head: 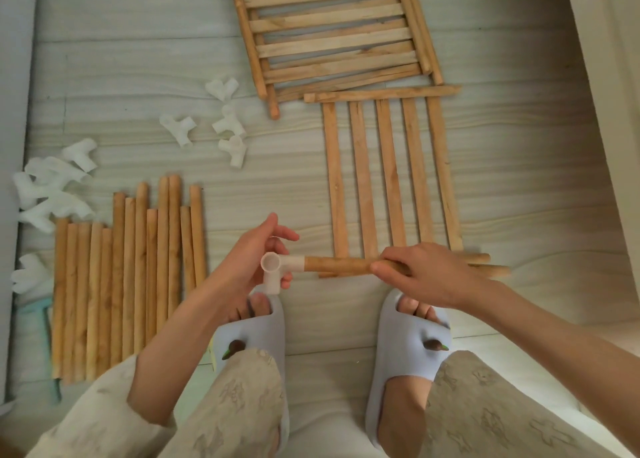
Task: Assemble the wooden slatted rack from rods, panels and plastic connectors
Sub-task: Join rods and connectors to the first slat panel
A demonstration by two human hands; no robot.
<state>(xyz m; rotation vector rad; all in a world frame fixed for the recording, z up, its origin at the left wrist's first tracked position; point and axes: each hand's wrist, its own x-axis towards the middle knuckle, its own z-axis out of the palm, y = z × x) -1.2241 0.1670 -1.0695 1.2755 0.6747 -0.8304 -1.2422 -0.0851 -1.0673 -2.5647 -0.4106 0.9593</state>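
My left hand (pixel 258 253) holds a white three-way plastic connector (pixel 278 267) above my feet. A wooden rod (pixel 341 265) sits in the connector's right socket and runs horizontally to the right. My right hand (pixel 426 272) grips that rod near its middle, fingers curled over it. Beneath the rod a slatted panel (pixel 389 180) lies flat on the floor, its near side rail partly hidden by my right hand. A stack of slatted panels (pixel 332 34) lies further off.
A row of loose rods (pixel 124 277) lies on the floor at my left. White connectors are scattered beyond them, one group (pixel 52 187) at the far left and several (pixel 225 121) nearer the middle. My slippered feet (pixel 405 346) stand below the hands. A wall (pixel 609 76) rises on the right.
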